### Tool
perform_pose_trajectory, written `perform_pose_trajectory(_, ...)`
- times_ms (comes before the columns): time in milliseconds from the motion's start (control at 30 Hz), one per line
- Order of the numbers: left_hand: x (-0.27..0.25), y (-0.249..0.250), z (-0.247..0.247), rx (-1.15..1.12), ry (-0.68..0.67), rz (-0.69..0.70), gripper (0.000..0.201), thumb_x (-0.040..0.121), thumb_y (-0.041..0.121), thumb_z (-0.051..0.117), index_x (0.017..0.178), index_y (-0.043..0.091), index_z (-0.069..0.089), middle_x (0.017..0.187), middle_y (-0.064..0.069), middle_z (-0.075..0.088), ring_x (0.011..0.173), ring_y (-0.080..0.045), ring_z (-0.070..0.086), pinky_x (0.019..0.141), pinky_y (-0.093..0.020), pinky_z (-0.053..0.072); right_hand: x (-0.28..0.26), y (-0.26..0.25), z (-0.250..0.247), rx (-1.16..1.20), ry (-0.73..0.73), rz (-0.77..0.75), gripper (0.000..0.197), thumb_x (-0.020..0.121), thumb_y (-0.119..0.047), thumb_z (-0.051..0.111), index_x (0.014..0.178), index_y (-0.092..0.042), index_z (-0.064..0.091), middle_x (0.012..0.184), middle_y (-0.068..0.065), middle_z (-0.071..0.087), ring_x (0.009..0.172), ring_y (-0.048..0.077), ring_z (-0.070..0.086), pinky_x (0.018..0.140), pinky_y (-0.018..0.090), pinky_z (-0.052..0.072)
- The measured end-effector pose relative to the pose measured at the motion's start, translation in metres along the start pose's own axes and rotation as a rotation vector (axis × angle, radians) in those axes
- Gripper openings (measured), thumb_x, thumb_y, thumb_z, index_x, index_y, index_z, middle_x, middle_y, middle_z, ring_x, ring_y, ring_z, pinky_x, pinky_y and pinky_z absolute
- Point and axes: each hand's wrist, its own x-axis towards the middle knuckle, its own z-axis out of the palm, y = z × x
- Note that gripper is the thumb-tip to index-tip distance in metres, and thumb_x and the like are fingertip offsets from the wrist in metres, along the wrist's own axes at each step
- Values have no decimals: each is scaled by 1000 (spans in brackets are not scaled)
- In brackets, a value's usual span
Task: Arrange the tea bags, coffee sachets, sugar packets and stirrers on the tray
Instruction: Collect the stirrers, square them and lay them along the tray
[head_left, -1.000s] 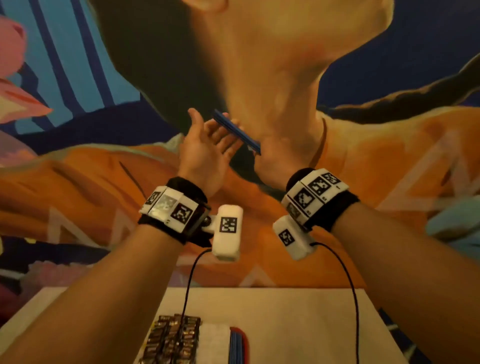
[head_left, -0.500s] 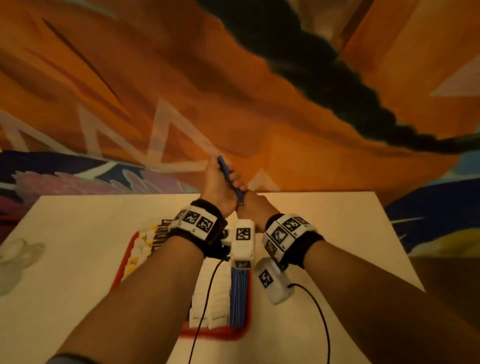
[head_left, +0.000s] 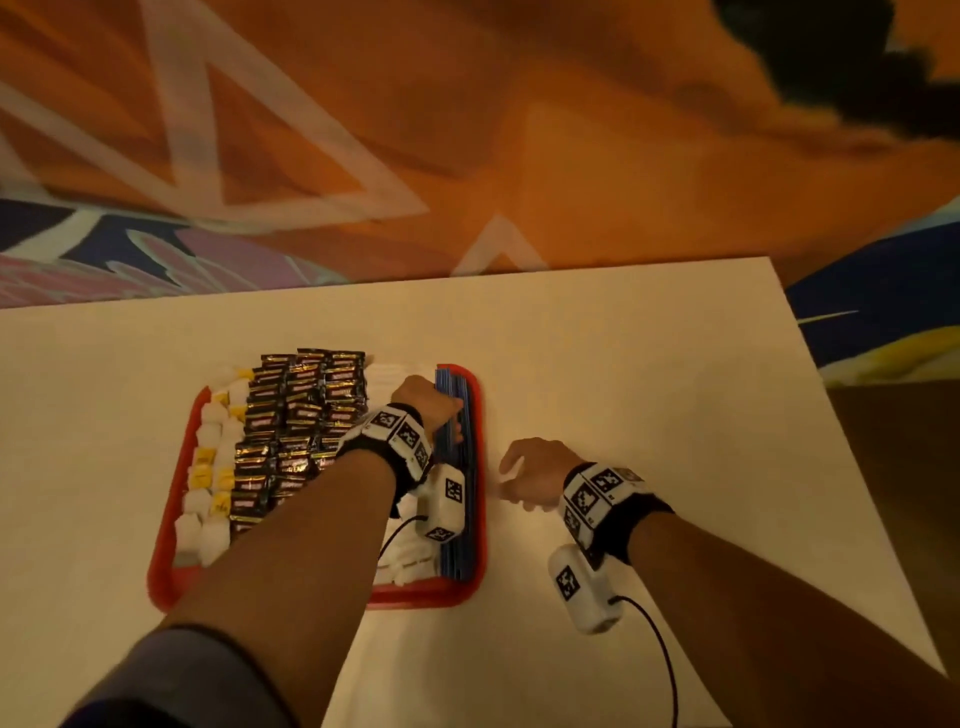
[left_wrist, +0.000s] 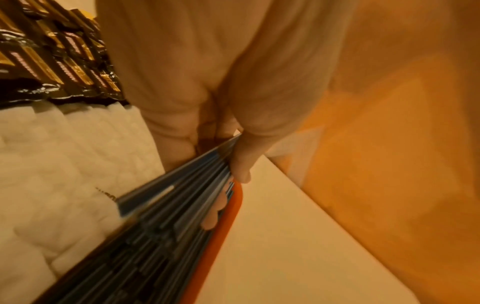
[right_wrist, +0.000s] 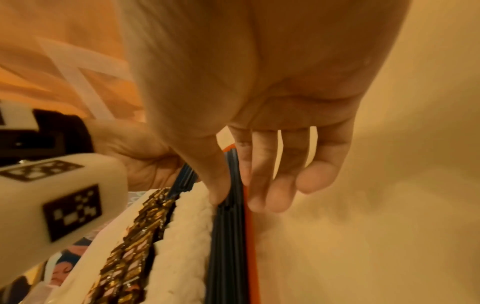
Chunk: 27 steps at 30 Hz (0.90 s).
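Pale bench (head_left: 623, 364) carries the red plastic tray (head_left: 161, 566), packed left to right: white-and-yellow tea bags (head_left: 210, 467), dark foil coffee sachets (head_left: 301, 410), white sugar packets (head_left: 387, 376), blue stirrers (head_left: 465, 519) along the right rim. Left hand (head_left: 428, 405) grips stirrers, fingers curled round them. Right hand (head_left: 535, 475), just right of the tray, loose-fingered, holding nothing.

The left hand (head_left: 427, 404) reaches forward, palm down, its curled fingers (left_wrist: 241, 166) closed on a thin dark blue stirrer stick (left_wrist: 182, 170); the right hand (head_left: 535, 474) hangs beside it, fingers (right_wrist: 275, 185) loose, slightly spread, holding nothing
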Motion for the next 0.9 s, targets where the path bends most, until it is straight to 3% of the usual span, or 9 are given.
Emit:
perform_pose_trajectory(67, -8, 9, -1, 211, 35, 14, 27, 89, 26, 70, 79, 4, 58, 78, -12, 64, 80, -27, 65, 71, -33, 55, 5, 14, 3, 42, 31, 26, 28, 85, -31, 71, 108, -21, 59, 81, -5, 68, 67, 9, 64, 47, 17, 42)
perform_pose_trajectory(167, -5, 15, 0, 392, 112, 30, 31, 94, 22, 66, 71, 7, 51, 66, -4, 51, 60, -18, 50, 49, -27, 42, 8, 25, 6, 88, 58, 47, 27, 85, -31, 71, 108, -20, 60, 79, -4, 68, 69, 11, 64, 47, 16, 41)
perform_pose_trajectory(233, 0, 16, 3, 438, 149, 29, 36, 94, 20, 66, 66, 9, 46, 65, -3, 49, 54, -14, 45, 41, -23, 34, 12, 30, 9, 114, 61, 61, 25, 85, -30, 71, 106, -20, 60, 83, -2, 69, 71, 13, 65, 47, 17, 41)
perform_pose_trajectory(433, 4, 14, 6, 499, 180, 49, 37, 91, 18, 68, 64, 9, 44, 65, -4, 48, 54, -14, 44, 40, -24, 32, 20, 29, 15, 136, 65, 39, 24, 86, -28, 70, 105, -19, 59, 97, 7, 73, 73, 15, 65, 47, 16, 41)
perform_pose_trajectory(633, 3, 6, 6, 483, 181, 52, 32, 89, 17, 68, 66, 10, 47, 66, -3, 49, 55, -15, 46, 40, -24, 33, 29, 24, 16, 106, 72, 2, 24, 85, -27, 70, 105, -20, 59, 95, 6, 72, 76, 15, 66, 52, 19, 43)
perform_pose_trajectory(800, -1, -3, 2, 479, 201, 83, 36, 89, 24, 70, 66, 12, 46, 72, -5, 52, 59, -16, 48, 42, -24, 32, 38, 15, 13, -14, 167, -54, 19, 84, -28, 72, 98, -26, 58, 107, 1, 63, 94, 18, 63, 81, 28, 52)
perform_pose_trajectory(900, -3, -9, 1, 509, 221, 137, 32, 90, 26, 68, 68, 10, 51, 81, -9, 61, 63, -19, 55, 43, -24, 33, 41, 4, 13, -47, 293, -181, 16, 85, -18, 67, 101, -20, 62, 111, 4, 63, 97, 19, 61, 87, 30, 51)
